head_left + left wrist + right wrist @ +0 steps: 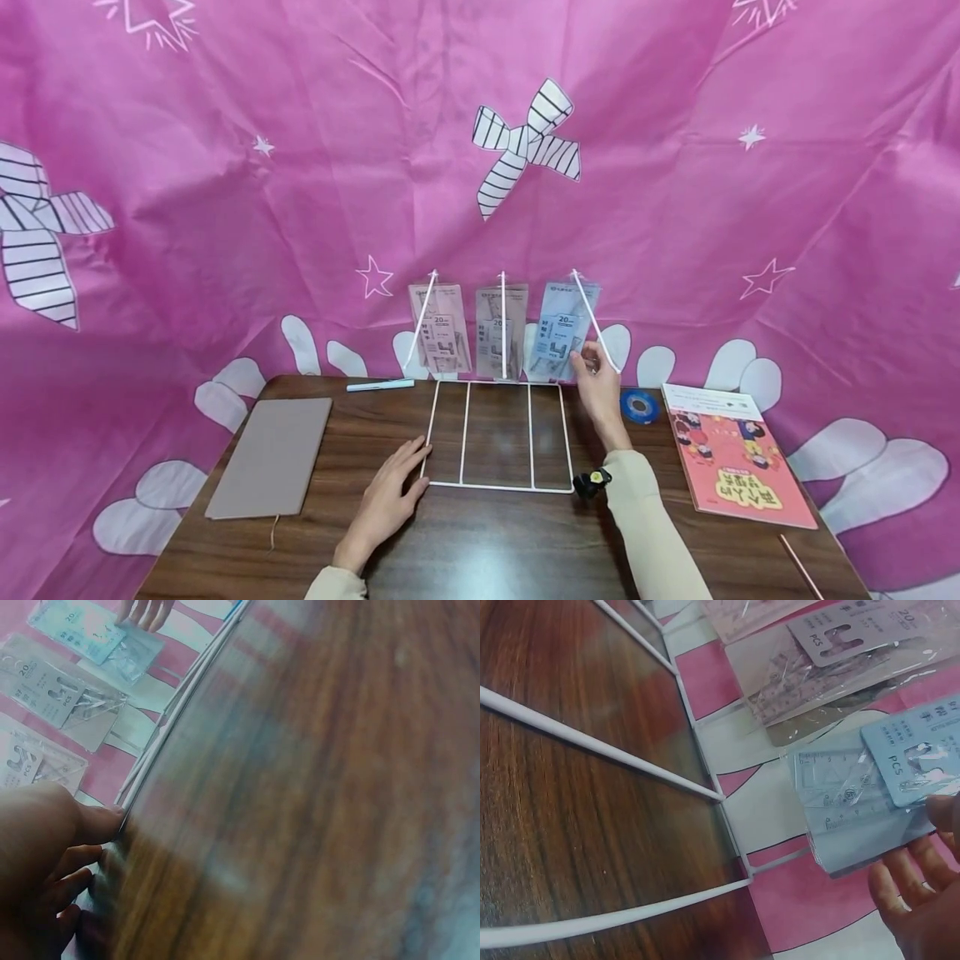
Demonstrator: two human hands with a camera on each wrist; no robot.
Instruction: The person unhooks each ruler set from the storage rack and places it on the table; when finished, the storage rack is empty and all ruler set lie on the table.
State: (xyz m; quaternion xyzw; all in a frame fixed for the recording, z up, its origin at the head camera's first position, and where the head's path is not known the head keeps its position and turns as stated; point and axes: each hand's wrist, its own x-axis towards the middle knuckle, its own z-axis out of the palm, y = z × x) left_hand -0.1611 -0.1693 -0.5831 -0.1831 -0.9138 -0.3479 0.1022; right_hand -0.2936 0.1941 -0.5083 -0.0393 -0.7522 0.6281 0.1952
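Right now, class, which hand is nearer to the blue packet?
Right. The right hand touches the blue packet at its lower edge; the left hand rests flat at the wire rack's near-left corner, well away.

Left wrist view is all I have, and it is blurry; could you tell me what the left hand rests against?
Observer: The left hand lies flat on the table, fingertips at the left edge of a white wire rack with three bays.
Operator: What lies left of that hand?
Observer: A grey-brown notebook, apart from it.
Operator: And what is in the blue packet?
Observer: The right hand touches the blue packet; a clear ruler shows inside.
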